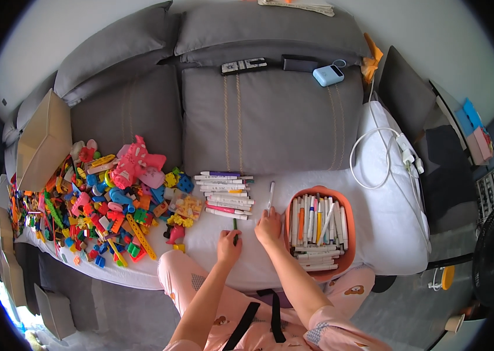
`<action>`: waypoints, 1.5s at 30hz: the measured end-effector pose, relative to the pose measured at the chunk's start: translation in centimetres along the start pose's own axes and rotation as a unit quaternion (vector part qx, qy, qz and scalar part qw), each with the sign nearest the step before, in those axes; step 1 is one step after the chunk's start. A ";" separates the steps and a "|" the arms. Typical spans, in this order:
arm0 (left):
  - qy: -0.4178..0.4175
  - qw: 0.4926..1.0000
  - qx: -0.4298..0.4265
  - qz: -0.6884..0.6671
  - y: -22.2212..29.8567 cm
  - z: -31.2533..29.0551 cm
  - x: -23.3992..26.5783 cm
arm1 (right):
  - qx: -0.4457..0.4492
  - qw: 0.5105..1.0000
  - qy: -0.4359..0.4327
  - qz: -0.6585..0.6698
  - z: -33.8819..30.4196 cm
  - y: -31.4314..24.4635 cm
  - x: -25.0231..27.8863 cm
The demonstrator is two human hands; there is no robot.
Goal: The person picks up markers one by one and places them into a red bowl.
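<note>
My left hand [229, 247] is closed around a slim green marker [235, 224] whose end points away from me. Just to its right, my right hand [268, 228] grips a white marker [271, 196] with a dark end, held upright in the picture. Beyond my left hand, several mostly white markers [226, 193] lie side by side in a stacked row; a purple one and a pink one stand out. An orange basket [349, 225] beside my right forearm holds many more white markers [314, 219], with a few orange and yellow ones among them.
A large heap of colourful toy blocks [121, 210] covers the left of the sofa, with a pink toy [133, 164] on top and a beige bin [45, 143] behind. Remote control [244, 65], light-blue power bank [328, 75] and white cable [352, 158] lie on the sofa.
</note>
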State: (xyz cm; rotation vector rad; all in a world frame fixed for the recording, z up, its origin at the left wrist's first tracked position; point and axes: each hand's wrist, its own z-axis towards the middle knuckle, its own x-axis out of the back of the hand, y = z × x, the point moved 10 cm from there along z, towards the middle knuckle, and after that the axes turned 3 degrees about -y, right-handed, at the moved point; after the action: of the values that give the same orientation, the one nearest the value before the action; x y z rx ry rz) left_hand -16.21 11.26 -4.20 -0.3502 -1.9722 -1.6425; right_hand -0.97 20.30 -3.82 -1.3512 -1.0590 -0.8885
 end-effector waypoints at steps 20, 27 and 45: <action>0.055 0.981 -0.181 -0.040 19.2 -3.3 -6.2 | 0.023 0.925 0.213 0.313 -11.8 8.8 16.4; 0.079 0.983 -0.168 0.012 16.5 -3.0 -5.3 | 0.073 0.932 0.237 0.264 -12.3 7.1 14.9; 0.192 0.923 -0.210 0.260 8.9 13.1 8.5 | 0.279 0.935 0.130 0.174 5.7 -12.0 6.7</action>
State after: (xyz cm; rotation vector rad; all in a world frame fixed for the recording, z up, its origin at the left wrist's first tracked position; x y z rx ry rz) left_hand -21.63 24.67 6.43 -0.6007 -1.1068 -1.6058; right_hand -10.72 25.96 5.84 -0.8720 -0.7527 -0.4354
